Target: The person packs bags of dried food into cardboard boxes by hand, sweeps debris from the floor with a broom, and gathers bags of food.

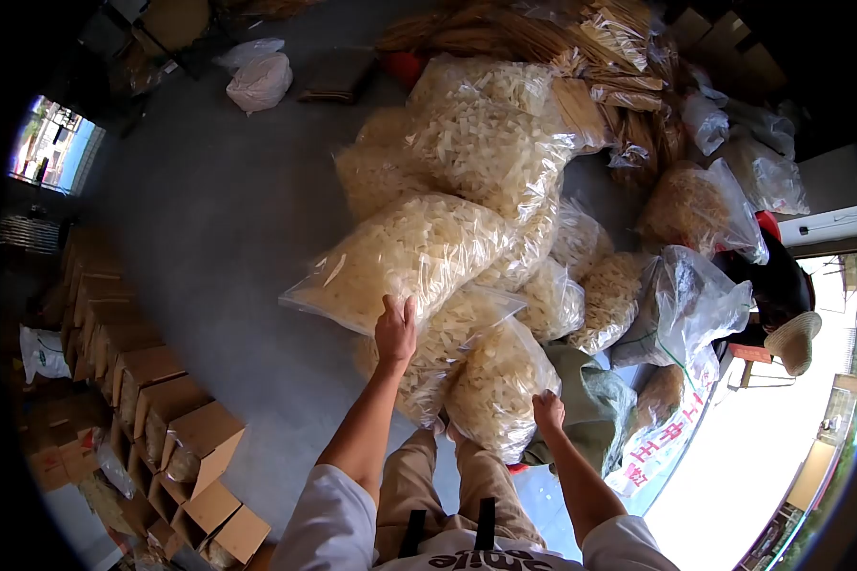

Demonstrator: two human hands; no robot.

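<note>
Clear plastic bags full of pale yellowish flat pieces are piled on the floor in front of me. My left hand (396,329) is closed at the lower edge of a large plastic bag (414,249) that lies tilted on the pile. My right hand (548,411) is closed at the right edge of a smaller plastic bag (501,388), which sits close to my feet. Its fingertips are hidden, but the film seems pinched in them. Under the large bag another filled bag (443,347) shows in part. A bigger filled bag (486,128) rests behind.
Cardboard boxes (205,438) stand in rows at the left. Bundles of brown strips (628,57) lie at the back. A dark green sack (581,390) and more plastic bags (681,305) are at the right, by a bright doorway. A person (776,285) is near it, beside a straw hat (793,343).
</note>
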